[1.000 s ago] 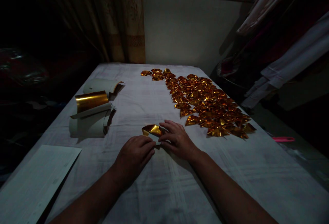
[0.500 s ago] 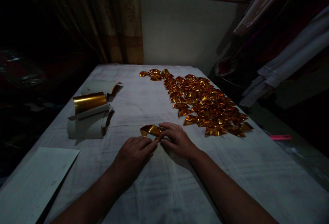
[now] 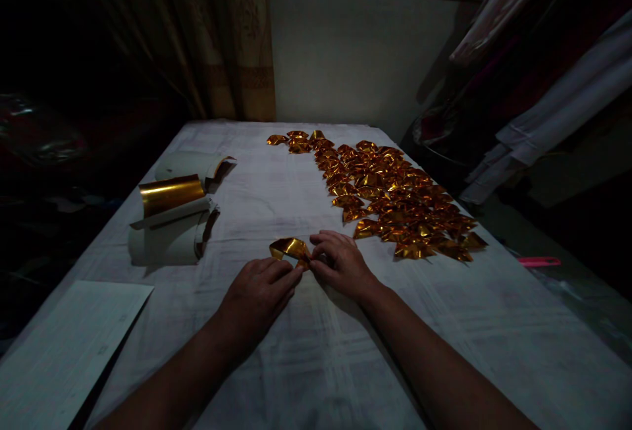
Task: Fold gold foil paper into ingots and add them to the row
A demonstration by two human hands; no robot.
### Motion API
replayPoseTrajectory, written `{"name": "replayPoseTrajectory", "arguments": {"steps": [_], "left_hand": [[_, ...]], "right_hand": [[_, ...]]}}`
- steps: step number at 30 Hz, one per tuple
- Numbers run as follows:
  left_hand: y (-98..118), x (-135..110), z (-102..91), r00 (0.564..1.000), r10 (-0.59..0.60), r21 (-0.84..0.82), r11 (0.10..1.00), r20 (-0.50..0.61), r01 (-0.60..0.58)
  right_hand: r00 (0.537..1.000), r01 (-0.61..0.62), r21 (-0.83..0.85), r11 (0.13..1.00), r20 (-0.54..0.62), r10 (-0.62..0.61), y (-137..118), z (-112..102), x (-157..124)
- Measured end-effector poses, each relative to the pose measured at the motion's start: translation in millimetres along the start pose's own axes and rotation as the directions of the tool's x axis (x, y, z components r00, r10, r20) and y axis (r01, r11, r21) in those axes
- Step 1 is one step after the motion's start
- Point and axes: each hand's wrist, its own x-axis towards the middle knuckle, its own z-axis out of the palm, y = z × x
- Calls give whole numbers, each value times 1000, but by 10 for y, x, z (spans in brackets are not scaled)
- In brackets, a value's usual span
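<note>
A partly folded piece of shiny gold paper (image 3: 291, 247) lies on the cloth-covered table between my hands, its middle bulging open. My right hand (image 3: 340, 262) pinches its right end between thumb and fingers. From the near side, my left hand (image 3: 263, 288) presses on the paper, fingers together; its fingertips partly cover the lower edge. To the right beyond my hands spreads a crowd of finished-looking folded gold paper pieces (image 3: 382, 183), with pointed ends and puffed middles.
Curled stacks of gold-faced, pale-backed paper (image 3: 170, 196) rest on the left of the table (image 3: 276, 193). A flat pale sheet or board (image 3: 74, 344) lies at the near left. Clothes (image 3: 553, 114) hang at the right, above a pink object (image 3: 539, 261). A curtain (image 3: 237, 41) hangs behind.
My right fingers have closed into a pinch on the right end of the gold paper and shifted slightly right. My left hand stays nearly in place.
</note>
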Motion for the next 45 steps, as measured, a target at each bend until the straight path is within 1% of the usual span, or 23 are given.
{"name": "replayPoseTrajectory", "arguments": {"steps": [5,17,22,25,27,29,33,39,45], "left_hand": [[-8,1,13,1000,13,31,999,-15,-13],[-30,-34,59,999,-25,9,1000,21,25],[-27,-33,74,996,-56,-12,998,74,57],[-26,-31,76,994,-71,-17,997,85,72],[-25,-30,70,995,-61,-8,998,80,62],[-27,-31,58,998,-28,2,1000,63,28],[-38,-36,31,999,31,9,999,29,-31],[-43,-37,30,1000,22,3,1000,19,-22],[-37,-39,46,1000,15,-7,1000,26,-14]], "right_hand": [[999,-6,9,1000,33,6,-5,-8,6],[998,-11,-19,1000,56,12,-67,-15,15],[999,-28,-28,999,31,29,-107,11,16],[999,-29,-28,999,19,29,-132,19,17],[999,-32,-34,999,7,33,-143,21,19],[999,-37,-39,999,0,37,-145,22,19],[999,-36,-41,998,16,37,-136,19,19],[1000,-15,-49,999,16,15,-134,18,12],[999,-45,-70,997,-2,45,-193,28,16]]}}
